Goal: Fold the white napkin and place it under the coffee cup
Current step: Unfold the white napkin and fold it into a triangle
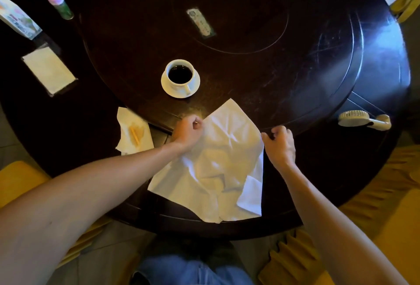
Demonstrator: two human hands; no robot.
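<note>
A large white napkin (218, 164) lies crumpled and mostly spread on the near edge of the dark round table (295, 69). My left hand (188, 131) pinches its far left edge. My right hand (280, 145) grips its right edge near the far corner. One near right corner is folded over. A white coffee cup (180, 75) full of black coffee stands on its saucer (168, 88) just beyond the napkin, handle toward me.
A used tissue (134, 132) with a yellow stick lies left of my left hand. A napkin stack (48, 70), a tissue pack (19, 17) and a bottle (60, 5) sit far left. A remote (201, 23) lies at the centre, a handheld fan (363, 120) at right. Yellow chairs (20, 180) surround the table.
</note>
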